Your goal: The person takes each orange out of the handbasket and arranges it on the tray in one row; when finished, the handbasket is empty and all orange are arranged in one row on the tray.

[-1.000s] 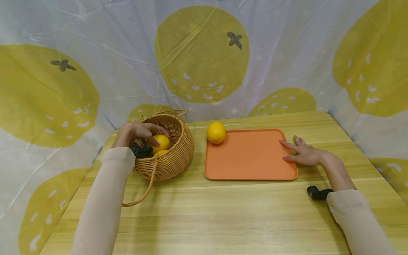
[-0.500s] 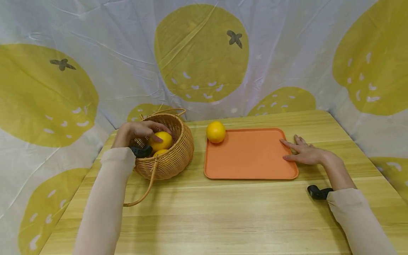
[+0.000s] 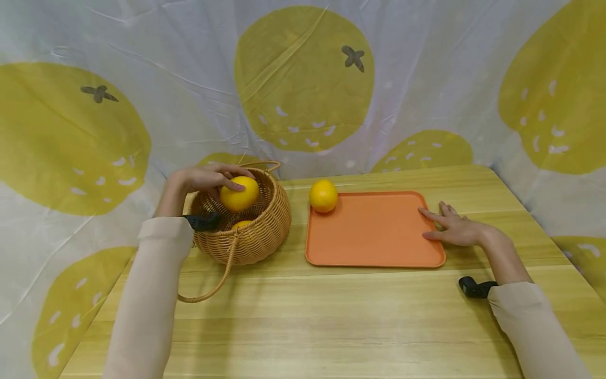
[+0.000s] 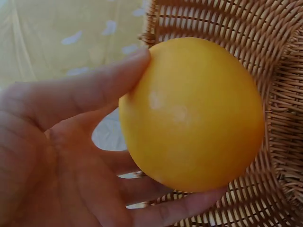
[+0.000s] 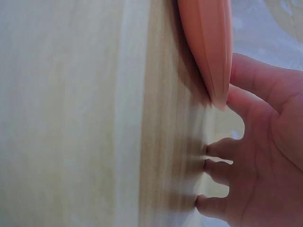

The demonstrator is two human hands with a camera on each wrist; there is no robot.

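Note:
My left hand (image 3: 203, 179) grips a smooth yellow-orange orange (image 3: 239, 194) at the mouth of a round wicker basket (image 3: 265, 231). In the left wrist view, the thumb lies along one side of this fruit and the other fingers curl under it, with the basket's weave behind. A second orange (image 3: 242, 224) shows partly inside the basket, behind its near rim. On the far left corner of a flat orange tray (image 3: 374, 231) sits another orange (image 3: 324, 196). My right hand (image 3: 458, 230) spreads its fingers at the tray's right edge, thumb and index finger touching the rim, other fingertips on the table.
One basket handle (image 3: 215, 290) droops onto the wooden table (image 3: 322, 321); the other handle (image 3: 272, 167) stands at the back. A fruit-printed cloth (image 3: 199, 95) hangs behind the table and along both sides.
My left hand has closed round the orange in the basket and lifted it toward the rim, uncovering more of the interior. My right hand and the tray stay in place.

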